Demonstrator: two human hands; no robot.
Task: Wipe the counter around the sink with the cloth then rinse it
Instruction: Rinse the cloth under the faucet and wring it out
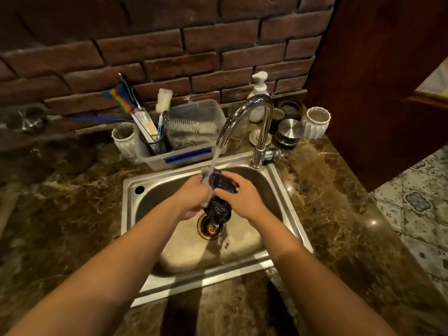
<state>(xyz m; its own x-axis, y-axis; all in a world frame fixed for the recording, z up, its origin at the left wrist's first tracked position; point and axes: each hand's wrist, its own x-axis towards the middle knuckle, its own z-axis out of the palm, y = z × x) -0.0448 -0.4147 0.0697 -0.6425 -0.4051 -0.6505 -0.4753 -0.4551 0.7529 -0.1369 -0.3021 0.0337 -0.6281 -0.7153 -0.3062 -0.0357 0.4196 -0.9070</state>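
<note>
Reaching forward over the brown marbled stone tabletop (339, 214), two bare forearms meet above the square stainless steel sink (286, 190). The left hand (191, 197) and the right hand (240, 197) both have their fingers closed around the dark, wet, bunched cloth (219, 200), which hangs between them over the round brass-rimmed drain (211, 226), its lower end dripping. A stream of water (211, 166) from the curved chrome tap (254, 122) lands on the top of the cloth and on the left hand. By the look of it, the wiping is done and the rinse is the step in hand. Next, I judge, comes squeezing and turning the cloth under the flow so every fold gets flushed, then wringing it out and shutting off the tap. Beyond the sink, against the red brick wall (242, 44), stand a clear plastic caddy (189, 141) of brushes and a white pump bottle (259, 93)
</note>
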